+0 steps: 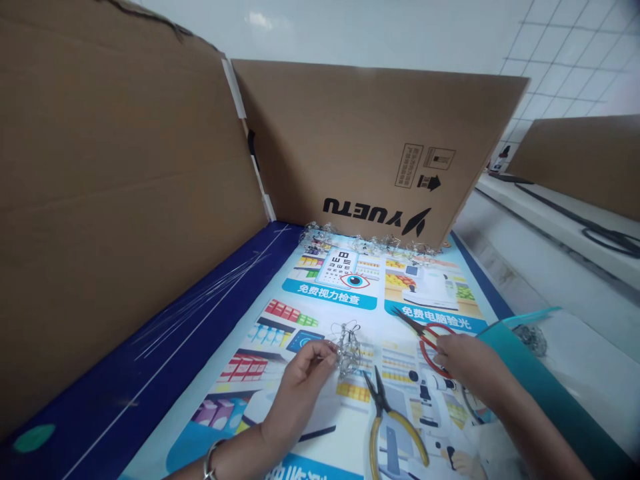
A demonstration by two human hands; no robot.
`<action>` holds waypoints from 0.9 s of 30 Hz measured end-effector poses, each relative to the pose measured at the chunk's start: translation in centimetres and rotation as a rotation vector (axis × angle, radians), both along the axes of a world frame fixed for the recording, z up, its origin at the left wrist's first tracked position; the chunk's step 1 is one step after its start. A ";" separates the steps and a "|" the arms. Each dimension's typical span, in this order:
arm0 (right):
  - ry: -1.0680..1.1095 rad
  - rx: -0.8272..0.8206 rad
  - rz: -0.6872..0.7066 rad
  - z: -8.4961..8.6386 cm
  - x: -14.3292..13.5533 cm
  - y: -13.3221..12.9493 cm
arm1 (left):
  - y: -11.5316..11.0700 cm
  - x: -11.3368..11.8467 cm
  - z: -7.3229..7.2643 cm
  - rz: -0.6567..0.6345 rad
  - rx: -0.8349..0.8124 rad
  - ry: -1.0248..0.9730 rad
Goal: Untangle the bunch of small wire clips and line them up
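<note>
My left hand [311, 372] has thumb and fingers pinched on a small bundle of thin, silvery twisted wire [349, 352]. Red-handled scissors [434, 335] are gripped in my right hand [467, 360], their dark blades pointing left toward the wire, apart from it. Between the hands, closer to me, lie long-nose pliers [385, 407] with yellow handles and jaws a little apart. Everything is over a printed poster [345, 413] with blue labels and Chinese text.
Cardboard panels [320, 127] stand at the back and left [115, 200]. Several wire bundles [370, 245] line the back panel's foot. A teal-edged folder or bag [530, 380] lies at right, with coiled wire [533, 340] beside it. Clear strands [200, 297] lie on the blue surface at left.
</note>
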State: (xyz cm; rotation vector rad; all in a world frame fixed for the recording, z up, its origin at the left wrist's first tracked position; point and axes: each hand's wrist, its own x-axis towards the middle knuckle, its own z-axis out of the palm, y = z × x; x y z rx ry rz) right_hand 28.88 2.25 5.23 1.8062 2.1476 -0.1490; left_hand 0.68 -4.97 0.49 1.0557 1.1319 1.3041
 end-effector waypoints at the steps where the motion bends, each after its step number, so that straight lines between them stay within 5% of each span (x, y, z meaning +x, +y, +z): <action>1: -0.004 0.011 -0.034 0.4 0.3 0.0 | 0.0 0.0 0.0 0.001 0.005 0.010; 13: -0.039 0.161 -0.130 2.0 -0.6 -1.2 | -0.2 0.1 -0.5 -0.027 0.079 0.090; 17: 0.263 0.277 -0.043 3.2 -4.1 -2.5 | -0.3 0.2 -0.5 -0.041 0.112 0.110; 21: 0.522 0.195 0.113 2.8 -7.4 -4.2 | -0.5 0.3 -0.5 -0.052 0.124 0.136; 27: 0.618 0.166 0.074 1.4 -9.2 -5.9 | -0.5 0.2 -0.2 -0.011 0.143 0.190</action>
